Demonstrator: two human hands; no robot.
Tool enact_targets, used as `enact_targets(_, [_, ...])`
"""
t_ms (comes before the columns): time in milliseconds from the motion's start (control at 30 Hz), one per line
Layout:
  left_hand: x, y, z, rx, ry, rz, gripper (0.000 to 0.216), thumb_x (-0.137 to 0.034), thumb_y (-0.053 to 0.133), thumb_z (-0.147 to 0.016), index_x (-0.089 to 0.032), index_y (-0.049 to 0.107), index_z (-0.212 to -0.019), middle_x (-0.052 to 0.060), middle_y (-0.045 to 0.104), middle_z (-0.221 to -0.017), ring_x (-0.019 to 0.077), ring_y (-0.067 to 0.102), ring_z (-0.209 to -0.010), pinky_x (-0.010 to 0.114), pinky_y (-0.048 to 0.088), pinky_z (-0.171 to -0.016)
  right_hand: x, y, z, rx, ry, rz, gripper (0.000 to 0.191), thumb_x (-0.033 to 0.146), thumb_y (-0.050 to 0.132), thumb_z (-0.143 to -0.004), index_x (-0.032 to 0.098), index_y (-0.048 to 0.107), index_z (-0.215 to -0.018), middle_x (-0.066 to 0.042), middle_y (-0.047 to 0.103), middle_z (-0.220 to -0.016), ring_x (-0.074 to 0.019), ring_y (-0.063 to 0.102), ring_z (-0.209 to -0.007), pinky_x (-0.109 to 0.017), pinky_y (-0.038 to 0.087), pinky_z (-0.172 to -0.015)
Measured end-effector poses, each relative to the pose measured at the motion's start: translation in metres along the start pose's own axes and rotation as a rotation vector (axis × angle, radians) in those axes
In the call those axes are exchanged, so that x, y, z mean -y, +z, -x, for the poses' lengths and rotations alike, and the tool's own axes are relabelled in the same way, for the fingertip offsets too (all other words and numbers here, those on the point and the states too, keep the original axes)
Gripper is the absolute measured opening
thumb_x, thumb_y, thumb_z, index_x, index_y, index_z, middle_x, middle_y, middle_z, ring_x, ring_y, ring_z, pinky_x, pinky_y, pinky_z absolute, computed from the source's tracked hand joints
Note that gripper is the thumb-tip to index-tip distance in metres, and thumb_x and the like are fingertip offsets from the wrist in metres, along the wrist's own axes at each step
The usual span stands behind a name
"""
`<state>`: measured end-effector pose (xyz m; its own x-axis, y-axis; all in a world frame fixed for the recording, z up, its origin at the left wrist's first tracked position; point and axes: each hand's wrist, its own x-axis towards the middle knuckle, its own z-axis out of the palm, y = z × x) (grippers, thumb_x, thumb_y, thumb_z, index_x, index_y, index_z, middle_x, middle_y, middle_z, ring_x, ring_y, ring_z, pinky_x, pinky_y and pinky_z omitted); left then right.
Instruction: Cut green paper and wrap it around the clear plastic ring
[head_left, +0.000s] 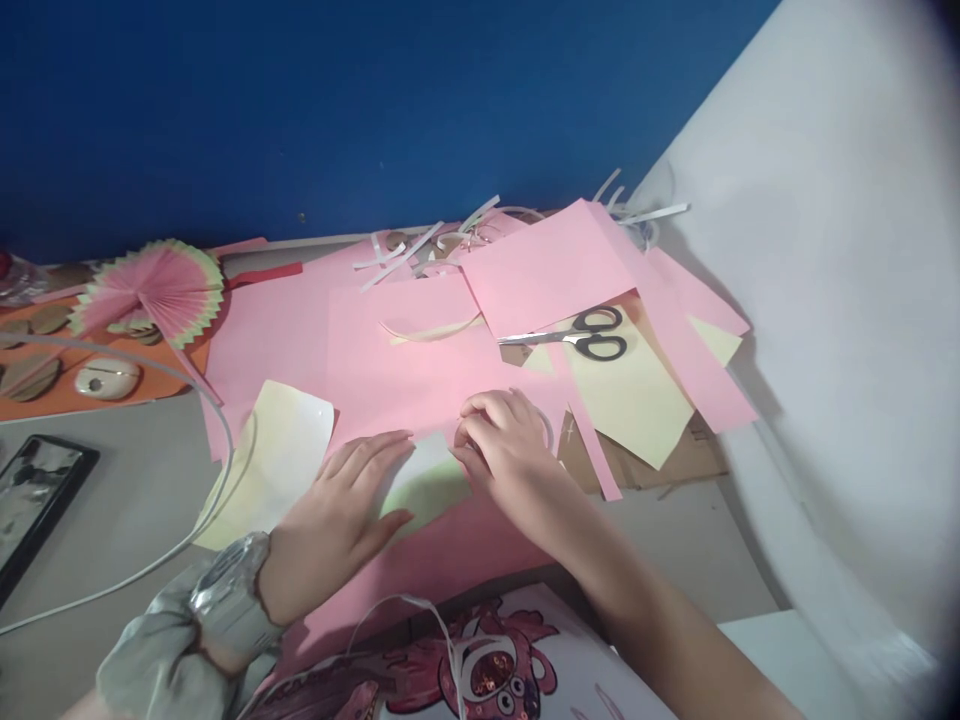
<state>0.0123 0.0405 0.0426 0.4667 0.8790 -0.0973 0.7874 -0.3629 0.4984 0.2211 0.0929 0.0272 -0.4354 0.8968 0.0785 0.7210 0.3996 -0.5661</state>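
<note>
A small pale green sheet of paper [426,490], whitish along its far side, lies on large pink paper [405,400] between my hands. My left hand [349,495] rests flat at its left side, fingers stretched forward and thumb apart. Curled fingers of my right hand [502,435] pinch at its right edge; the fingertips partly hide the contact. A pale yellow sheet [266,465] with a lifted corner sits left of my left hand. Beyond my right hand, black-handled scissors [592,338] lie with their blades pointing left.
A pleated pink-and-green paper fan [154,290] lies at the back left, above a white mouse-shaped object [107,379]. A phone [37,500] and a white cable [217,490] are at left. Pink sheets [555,265] and white paper strips [405,255] pile up against the blue wall [375,110].
</note>
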Motion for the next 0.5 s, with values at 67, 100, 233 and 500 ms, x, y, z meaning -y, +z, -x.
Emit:
enact_targets(67, [0.001, -0.002, -0.002, -0.058, -0.060, 0.060, 0.050, -0.037, 0.050, -0.088, -0.022, 0.032, -0.132, 0.007, 0.048, -0.128, 0.0209, 0.041, -0.120, 0.040, 0.036, -0.101, 0.000, 0.003, -0.001, -0.007, 0.013, -0.018, 0.012, 0.014, 0.057, -0.077, 0.021, 0.056, -0.067, -0.002, 0.058, -0.092, -0.0175, 0.049, -0.094, -0.037, 0.032, -0.091])
enact_targets(100, [0.001, -0.002, -0.006, -0.068, -0.088, 0.092, 0.050, -0.039, 0.051, -0.087, -0.023, 0.032, -0.130, 0.007, 0.049, -0.126, 0.0209, 0.043, -0.118, 0.040, 0.037, -0.100, 0.000, 0.005, -0.001, -0.008, 0.019, -0.023, 0.013, 0.014, 0.058, -0.076, 0.021, 0.056, -0.065, -0.001, 0.059, -0.091, -0.0171, 0.050, -0.093, -0.038, 0.031, -0.093])
enact_targets(233, [-0.002, 0.000, -0.029, -0.010, -0.142, 0.187, 0.053, -0.040, 0.058, -0.083, -0.023, 0.034, -0.127, 0.006, 0.052, -0.119, 0.0211, 0.049, -0.109, 0.039, 0.041, -0.093, -0.003, 0.005, -0.002, 0.014, 0.015, -0.023, 0.013, 0.015, 0.058, -0.078, 0.021, 0.056, -0.066, -0.002, 0.059, -0.094, -0.0174, 0.051, -0.094, -0.040, 0.028, -0.098])
enact_targets(500, [-0.013, 0.010, -0.061, 0.045, -0.117, 0.185, 0.035, -0.034, 0.068, -0.073, -0.022, 0.052, -0.102, 0.002, 0.060, -0.096, 0.0227, 0.053, -0.091, 0.040, 0.040, -0.081, 0.000, -0.018, 0.000, 0.152, -0.029, -0.010, 0.007, 0.017, 0.055, -0.083, 0.022, 0.054, -0.078, -0.002, 0.056, -0.098, -0.0183, 0.047, -0.103, -0.044, 0.020, -0.105])
